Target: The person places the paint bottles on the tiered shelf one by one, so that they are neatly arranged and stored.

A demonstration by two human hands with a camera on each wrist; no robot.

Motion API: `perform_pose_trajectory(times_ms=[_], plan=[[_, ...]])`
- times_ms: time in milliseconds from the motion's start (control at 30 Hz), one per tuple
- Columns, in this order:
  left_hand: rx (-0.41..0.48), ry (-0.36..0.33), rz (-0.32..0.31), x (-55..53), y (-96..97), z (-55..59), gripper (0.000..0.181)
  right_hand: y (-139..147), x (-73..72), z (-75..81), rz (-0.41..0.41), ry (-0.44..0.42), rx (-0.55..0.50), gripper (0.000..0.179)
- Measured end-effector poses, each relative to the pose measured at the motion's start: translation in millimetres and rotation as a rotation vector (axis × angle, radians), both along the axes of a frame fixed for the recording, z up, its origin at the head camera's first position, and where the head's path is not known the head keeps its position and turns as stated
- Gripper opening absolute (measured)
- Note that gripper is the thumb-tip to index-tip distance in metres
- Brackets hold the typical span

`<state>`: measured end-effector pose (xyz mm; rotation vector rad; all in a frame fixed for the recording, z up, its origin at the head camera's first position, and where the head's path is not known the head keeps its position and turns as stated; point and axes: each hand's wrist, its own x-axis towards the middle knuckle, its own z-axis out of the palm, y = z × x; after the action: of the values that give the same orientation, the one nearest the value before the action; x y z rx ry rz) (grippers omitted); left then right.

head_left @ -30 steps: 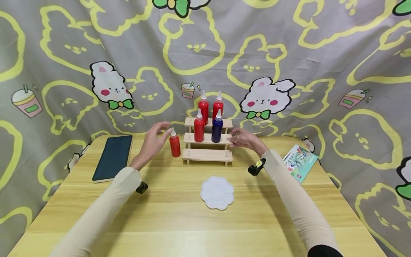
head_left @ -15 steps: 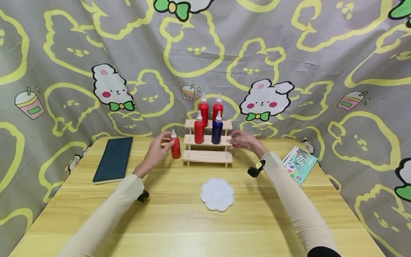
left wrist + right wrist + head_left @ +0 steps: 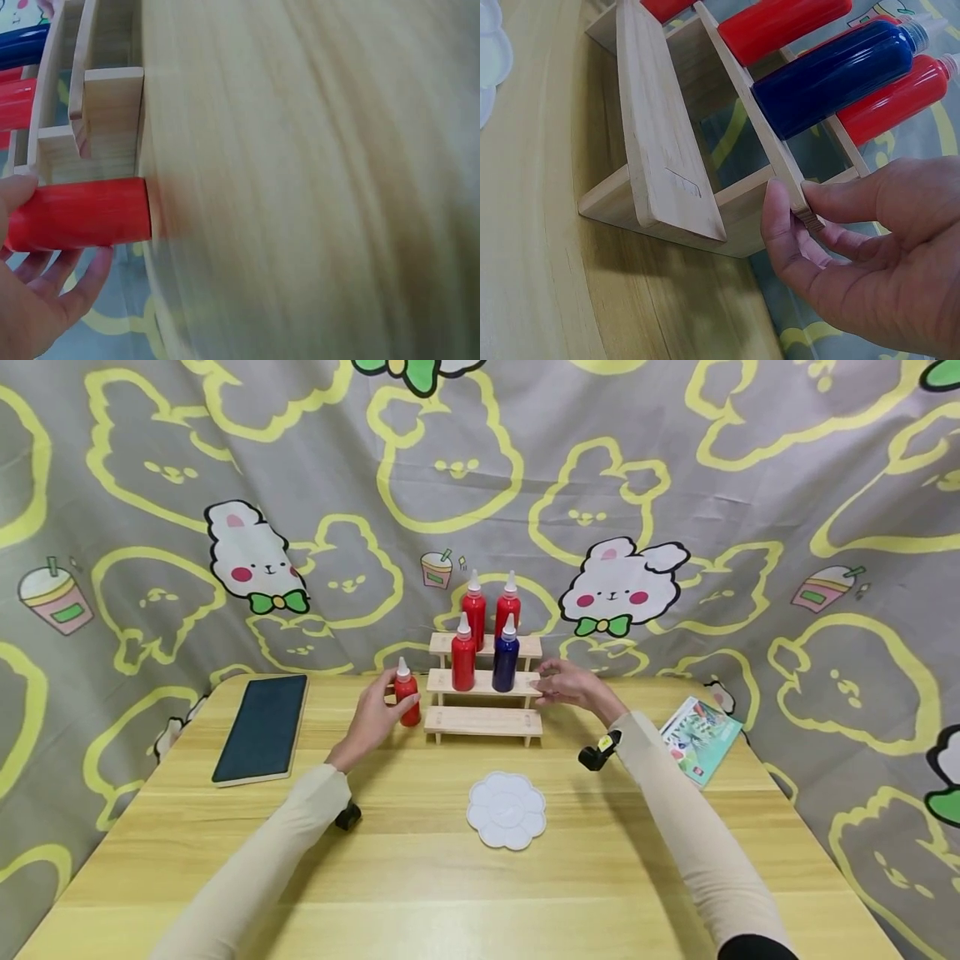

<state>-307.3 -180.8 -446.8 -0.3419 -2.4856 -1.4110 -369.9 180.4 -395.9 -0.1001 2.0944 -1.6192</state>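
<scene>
My left hand (image 3: 371,718) grips a red squeeze bottle (image 3: 406,687) with a white pointed nozzle, left of a three-step wooden rack (image 3: 483,721). In the left wrist view, the thumb lies on one side of the bottle (image 3: 86,214) and the fingers on the other; its base is at the tabletop. With thumb and fingers, my right hand (image 3: 573,687) pinches the right end of the rack's middle step (image 3: 780,161). A blue bottle (image 3: 506,664) and a red bottle (image 3: 463,663) stand on that step. Two more red bottles (image 3: 474,614) occupy the top step.
A white flower-shaped palette (image 3: 507,811) lies on the wooden table (image 3: 420,877) in front of the rack. At the left is a dark flat board (image 3: 261,728), and a colourful booklet (image 3: 701,741) lies at the right. A patterned cloth hangs behind.
My left hand has moved in to the red bottle beside the rack and closed its thumb and fingers round it. The right hand has stayed on the rack's middle step.
</scene>
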Motion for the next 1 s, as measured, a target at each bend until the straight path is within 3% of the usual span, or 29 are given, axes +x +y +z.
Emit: perform_pose_trajectory(times_ms=[267,433,533,800,1000], plan=[[0.006,0.077,0.021,-0.6,-3.4,0.9,0.039,-2,-0.8,3.5,-0.022,0.014,-0.028,0.051],[-0.001,0.081,0.061,6.1,-7.4,1.6,0.045,-2,1.4,-2.2,-0.007,0.016,-0.002,0.050],[0.016,0.098,0.065,12.4,-7.1,8.3,0.050,-2,2.5,-4.1,-0.011,0.015,0.011,0.048],[0.042,0.218,-0.001,25.9,9.7,37.0,0.046,-2,5.2,-2.6,-0.019,0.014,-0.002,0.053],[0.023,0.232,-0.087,32.5,31.0,48.5,0.049,-3,6.7,-1.1,-0.026,0.011,-0.006,0.053]])
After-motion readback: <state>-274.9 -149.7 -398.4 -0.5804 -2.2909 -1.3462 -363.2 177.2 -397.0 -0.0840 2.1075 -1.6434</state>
